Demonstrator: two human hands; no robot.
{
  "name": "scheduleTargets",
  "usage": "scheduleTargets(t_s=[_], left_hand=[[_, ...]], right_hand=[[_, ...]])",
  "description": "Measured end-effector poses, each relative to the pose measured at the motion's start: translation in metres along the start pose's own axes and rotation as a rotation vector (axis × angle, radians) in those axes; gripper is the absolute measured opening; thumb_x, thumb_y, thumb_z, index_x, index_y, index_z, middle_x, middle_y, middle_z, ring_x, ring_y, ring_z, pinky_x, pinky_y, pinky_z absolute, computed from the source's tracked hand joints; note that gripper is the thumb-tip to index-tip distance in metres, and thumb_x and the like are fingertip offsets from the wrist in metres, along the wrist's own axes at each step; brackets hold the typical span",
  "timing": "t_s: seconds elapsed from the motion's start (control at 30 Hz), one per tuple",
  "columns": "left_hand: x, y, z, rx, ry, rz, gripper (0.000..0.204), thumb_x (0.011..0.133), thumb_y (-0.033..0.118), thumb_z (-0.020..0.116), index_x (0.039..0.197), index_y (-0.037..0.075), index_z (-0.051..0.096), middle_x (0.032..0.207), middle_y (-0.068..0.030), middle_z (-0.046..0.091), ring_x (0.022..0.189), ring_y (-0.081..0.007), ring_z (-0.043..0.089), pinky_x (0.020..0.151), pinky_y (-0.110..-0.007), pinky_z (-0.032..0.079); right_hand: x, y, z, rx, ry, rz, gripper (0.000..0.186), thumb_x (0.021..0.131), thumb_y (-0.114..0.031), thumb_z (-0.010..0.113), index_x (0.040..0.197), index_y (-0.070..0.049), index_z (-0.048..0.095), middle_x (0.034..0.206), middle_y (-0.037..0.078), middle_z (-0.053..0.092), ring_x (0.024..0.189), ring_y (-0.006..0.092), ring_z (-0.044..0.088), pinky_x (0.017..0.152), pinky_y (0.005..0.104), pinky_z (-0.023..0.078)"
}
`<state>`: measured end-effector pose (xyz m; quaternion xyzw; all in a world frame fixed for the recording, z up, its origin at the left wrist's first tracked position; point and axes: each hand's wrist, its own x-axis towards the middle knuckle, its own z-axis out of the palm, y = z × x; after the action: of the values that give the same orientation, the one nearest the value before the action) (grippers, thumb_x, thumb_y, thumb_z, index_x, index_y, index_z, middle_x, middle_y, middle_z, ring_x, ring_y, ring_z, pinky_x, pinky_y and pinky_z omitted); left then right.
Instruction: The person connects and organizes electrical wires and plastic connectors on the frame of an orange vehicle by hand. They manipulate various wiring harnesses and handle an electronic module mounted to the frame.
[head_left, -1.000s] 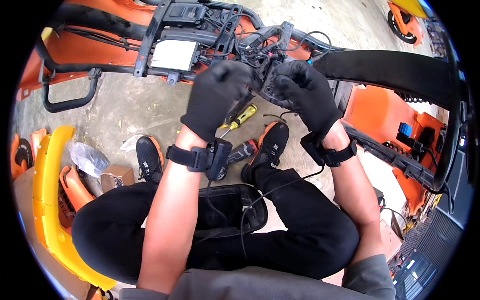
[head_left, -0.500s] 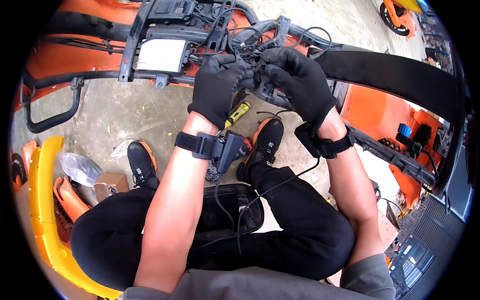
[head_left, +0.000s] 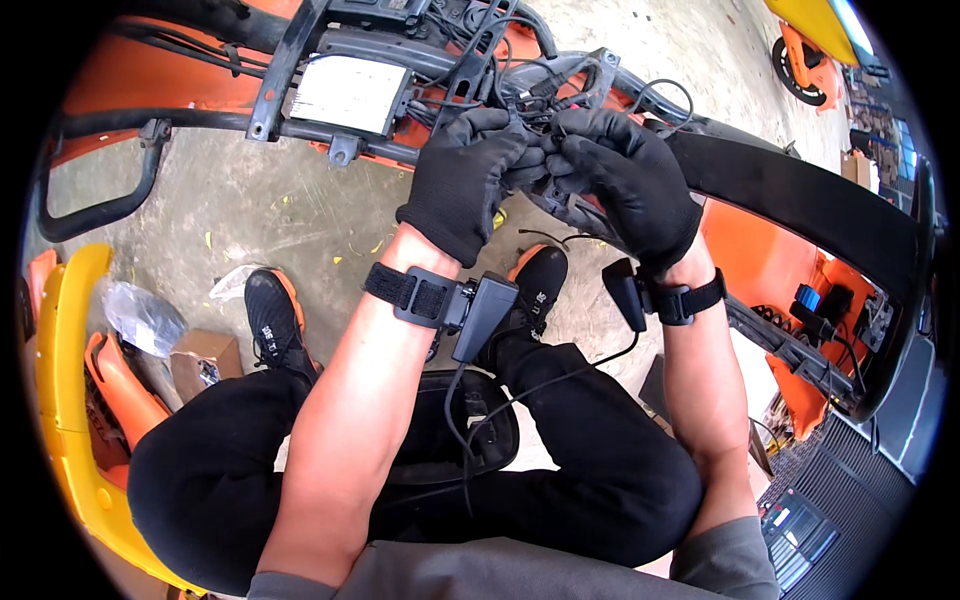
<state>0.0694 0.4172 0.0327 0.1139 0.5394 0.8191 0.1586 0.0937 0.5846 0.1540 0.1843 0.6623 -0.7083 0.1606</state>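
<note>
My left hand [head_left: 462, 180] and my right hand [head_left: 630, 185], both in black gloves, meet at the middle of a black metal frame [head_left: 283, 70] with orange panels, among dark wires [head_left: 540, 88]. The fingers of each are bent and closed; what they grip is small, dark and mostly hidden. Left of them a white-labelled control box [head_left: 343, 92] is mounted on the frame. Beside my left hand, a bit of a yellow screwdriver handle [head_left: 499, 218] shows below. Both wrists carry strapped black devices with cords.
A long black beam [head_left: 800, 170] runs right, above orange bodywork [head_left: 750, 260]. At the lower left lie a yellow panel [head_left: 62, 380], a plastic bag [head_left: 143, 315] and a cardboard box [head_left: 205, 358]. A black tray [head_left: 490, 440] sits between my legs. An orange-and-yellow vehicle [head_left: 805, 70] stands top right.
My hands have shifted slightly up and to the right in view, with fingertips closer together. The screwdriver and the tool on the floor are now mostly hidden behind my left hand and wrist device.
</note>
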Motion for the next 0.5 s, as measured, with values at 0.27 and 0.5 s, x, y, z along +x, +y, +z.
scheduleTargets(t_s=[0.27,0.5], left_hand=[[-0.002,0.000,0.024,0.055,0.239,-0.189,0.022,0.092,0.003,0.068,0.112,-0.004,0.063,0.100,-0.0098,0.071,0.091,-0.0146,0.068,0.080,-0.030,0.057],[-0.002,0.002,0.025,0.247,0.213,-0.089,0.021,0.088,0.001,0.070,0.107,-0.003,0.064,0.094,-0.0072,0.071,0.085,-0.0115,0.065,0.077,-0.029,0.054]], right_hand=[[0.018,-0.003,0.002,-0.683,0.032,-0.191,0.024,0.090,-0.004,0.069,0.114,-0.001,0.070,0.097,0.007,0.074,0.087,0.0115,0.068,0.079,0.0269,0.054],[0.018,0.010,-0.003,-0.698,0.023,-0.211,0.020,0.089,-0.007,0.070,0.108,-0.003,0.070,0.091,0.007,0.074,0.086,0.0121,0.068,0.078,0.0286,0.054]])
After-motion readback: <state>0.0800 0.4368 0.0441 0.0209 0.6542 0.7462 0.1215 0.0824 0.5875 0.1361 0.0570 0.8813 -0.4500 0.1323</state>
